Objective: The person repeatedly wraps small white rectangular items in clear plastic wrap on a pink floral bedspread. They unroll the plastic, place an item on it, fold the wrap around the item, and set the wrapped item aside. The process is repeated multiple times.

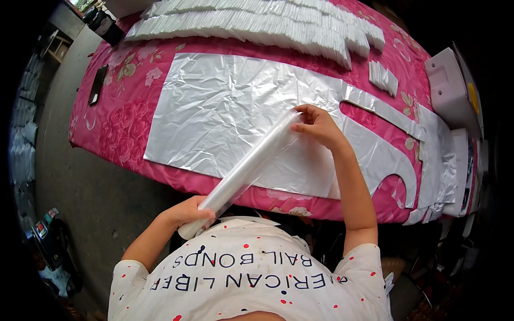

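In the head view, the left hand point(191, 212) grips the near end of the roll point(247, 163); the right hand point(317, 126) pinches its far end. The roll slants above the bag point(209, 101), which the right forearm point(354, 184) partly hides. Packets point(246, 27) lie behind, a phone point(98, 84) left.

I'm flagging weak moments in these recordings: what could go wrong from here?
The roll has its lower end past the table's near edge, so if the left hand slipped, that end could drop. The right hand pinches the other end by the fingertips, so the film there might slip or crease. The bag beneath is already wrinkled; dragging the roll across could shift it.
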A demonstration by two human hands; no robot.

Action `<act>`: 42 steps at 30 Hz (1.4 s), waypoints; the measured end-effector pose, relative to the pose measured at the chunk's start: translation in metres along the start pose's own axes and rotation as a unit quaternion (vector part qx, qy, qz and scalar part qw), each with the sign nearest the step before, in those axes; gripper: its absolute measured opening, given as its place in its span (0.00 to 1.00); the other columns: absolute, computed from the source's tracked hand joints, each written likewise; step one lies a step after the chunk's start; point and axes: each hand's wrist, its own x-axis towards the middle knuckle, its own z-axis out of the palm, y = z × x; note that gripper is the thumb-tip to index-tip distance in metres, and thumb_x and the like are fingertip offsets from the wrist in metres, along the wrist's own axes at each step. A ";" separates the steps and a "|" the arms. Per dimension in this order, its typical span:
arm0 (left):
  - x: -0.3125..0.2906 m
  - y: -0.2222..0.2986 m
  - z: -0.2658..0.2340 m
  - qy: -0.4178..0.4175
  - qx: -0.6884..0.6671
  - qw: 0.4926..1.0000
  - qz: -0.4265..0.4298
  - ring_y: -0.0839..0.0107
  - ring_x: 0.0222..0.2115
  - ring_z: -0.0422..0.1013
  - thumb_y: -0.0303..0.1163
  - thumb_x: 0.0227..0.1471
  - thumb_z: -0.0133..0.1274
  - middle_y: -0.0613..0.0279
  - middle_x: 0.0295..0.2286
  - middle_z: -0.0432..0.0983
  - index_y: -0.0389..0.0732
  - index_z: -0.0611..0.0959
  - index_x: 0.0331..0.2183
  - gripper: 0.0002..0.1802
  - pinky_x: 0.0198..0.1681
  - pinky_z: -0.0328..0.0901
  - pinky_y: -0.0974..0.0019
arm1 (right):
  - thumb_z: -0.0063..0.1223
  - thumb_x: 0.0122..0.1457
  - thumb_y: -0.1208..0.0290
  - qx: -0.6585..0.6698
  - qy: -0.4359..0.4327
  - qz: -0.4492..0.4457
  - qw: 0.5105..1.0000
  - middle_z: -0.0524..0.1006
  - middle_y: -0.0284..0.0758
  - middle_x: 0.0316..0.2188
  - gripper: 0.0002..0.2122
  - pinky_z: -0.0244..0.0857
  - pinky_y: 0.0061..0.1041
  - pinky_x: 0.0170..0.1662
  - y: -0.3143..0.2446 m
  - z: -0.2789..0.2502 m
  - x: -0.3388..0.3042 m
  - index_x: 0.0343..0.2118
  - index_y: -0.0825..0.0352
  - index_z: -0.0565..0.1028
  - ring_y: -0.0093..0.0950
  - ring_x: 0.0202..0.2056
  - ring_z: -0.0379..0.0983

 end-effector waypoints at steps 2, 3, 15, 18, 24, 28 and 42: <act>-0.002 0.002 -0.001 -0.023 -0.011 1.000 0.003 0.77 0.20 0.67 0.44 0.37 0.64 0.65 0.22 0.69 0.36 0.72 0.42 0.32 0.23 0.65 0.72 | 0.63 0.45 0.72 0.013 -0.013 0.011 1.000 0.73 0.28 0.28 0.21 0.62 0.14 0.32 -0.003 -0.002 0.000 0.44 0.69 0.71 0.14 0.28 0.67; -0.003 0.003 0.000 -0.034 -0.017 0.999 0.005 0.78 0.20 0.67 0.42 0.37 0.63 0.65 0.23 0.69 0.36 0.72 0.41 0.31 0.24 0.65 0.72 | 0.62 0.46 0.74 0.024 -0.022 0.021 0.999 0.72 0.26 0.27 0.21 0.62 0.13 0.32 -0.005 -0.004 0.000 0.45 0.69 0.71 0.13 0.27 0.67; -0.004 0.004 0.003 -0.106 -0.139 0.985 -0.011 0.78 0.21 0.70 0.41 0.34 0.65 0.61 0.26 0.74 0.33 0.68 0.48 0.40 0.26 0.66 0.75 | 0.60 0.49 0.70 0.018 -0.043 0.054 0.997 0.76 0.27 0.25 0.20 0.60 0.12 0.24 -0.009 -0.013 0.006 0.45 0.69 0.72 0.12 0.22 0.66; 0.000 -0.004 -0.006 -0.118 -0.099 0.988 -0.018 0.78 0.20 0.69 0.40 0.35 0.64 0.61 0.24 0.74 0.33 0.70 0.47 0.37 0.26 0.66 0.75 | 0.57 0.52 0.68 0.006 -0.018 0.069 0.997 0.75 0.27 0.26 0.18 0.59 0.11 0.24 -0.014 -0.012 0.001 0.45 0.70 0.71 0.11 0.22 0.66; 0.001 -0.008 -0.006 -0.124 -0.101 0.987 -0.015 0.78 0.20 0.69 0.39 0.37 0.62 0.63 0.21 0.72 0.33 0.71 0.45 0.34 0.26 0.65 0.74 | 0.51 0.56 0.62 0.070 0.009 0.096 0.993 0.74 0.27 0.25 0.16 0.60 0.11 0.24 -0.011 -0.026 0.003 0.41 0.70 0.73 0.12 0.21 0.67; 0.002 -0.006 -0.005 -0.123 -0.102 0.987 -0.016 0.78 0.20 0.69 0.40 0.35 0.63 0.63 0.21 0.72 0.33 0.71 0.44 0.34 0.26 0.64 0.74 | 0.52 0.56 0.61 0.051 -0.041 0.119 0.991 0.72 0.25 0.21 0.13 0.58 0.11 0.23 -0.010 -0.020 0.004 0.35 0.68 0.74 0.11 0.21 0.66; 0.004 0.002 -0.009 -0.138 -0.154 0.978 -0.026 0.75 0.20 0.70 0.40 0.30 0.66 0.57 0.24 0.73 0.31 0.63 0.52 0.48 0.26 0.65 0.74 | 0.56 0.53 0.67 0.047 -0.003 0.080 0.996 0.70 0.25 0.18 0.08 0.56 0.14 0.23 -0.008 -0.001 0.007 0.25 0.67 0.75 0.14 0.19 0.63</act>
